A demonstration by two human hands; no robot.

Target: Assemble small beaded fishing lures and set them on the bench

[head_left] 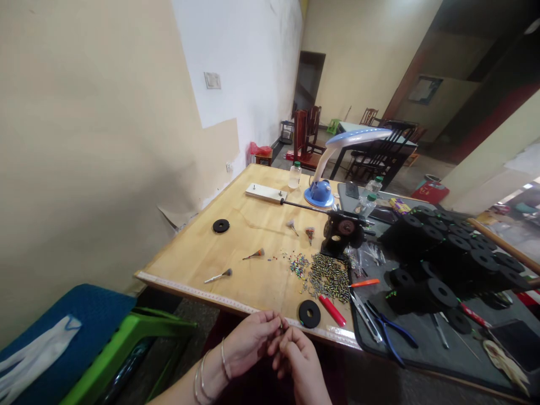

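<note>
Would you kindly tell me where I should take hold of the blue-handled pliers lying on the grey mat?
Grip the two blue handles of the pliers from the near side, coming down from above. They splay towards the front edge of the mat, clear of the silver-handled tool lying close beside the jaw end.

tiny piece (280, 324) at the fingertips (274, 322), kind unclear

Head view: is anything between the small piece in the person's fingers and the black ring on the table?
Nothing upright stands in the way. Only the flat white tape strip along the table edge lies between the small piece, pinched by the left hand and right hand, and the black ring.
</note>
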